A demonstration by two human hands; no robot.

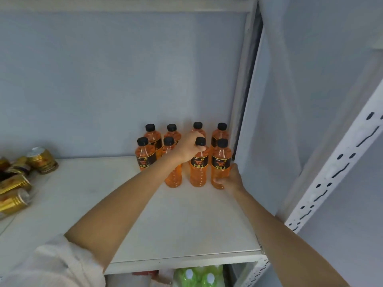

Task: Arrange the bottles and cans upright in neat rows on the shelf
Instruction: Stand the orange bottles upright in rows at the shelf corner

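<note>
Several orange drink bottles with black caps stand upright in two rows at the back right of the white shelf (186, 224). My left hand (189, 147) grips the neck of a front-row bottle (198, 172), just under its cap. At the right end of the front row, my right hand (230, 180) holds the base of another bottle (221, 162), with the fingers curled around its bottom. Several gold cans (42, 160) lie tipped over in a heap at the shelf's left edge.
A white perforated upright post (331, 172) and the grey side wall bound the shelf on the right. Green bottles (199, 275) sit on the shelf below. A white sleeve covers my left upper arm at the bottom left.
</note>
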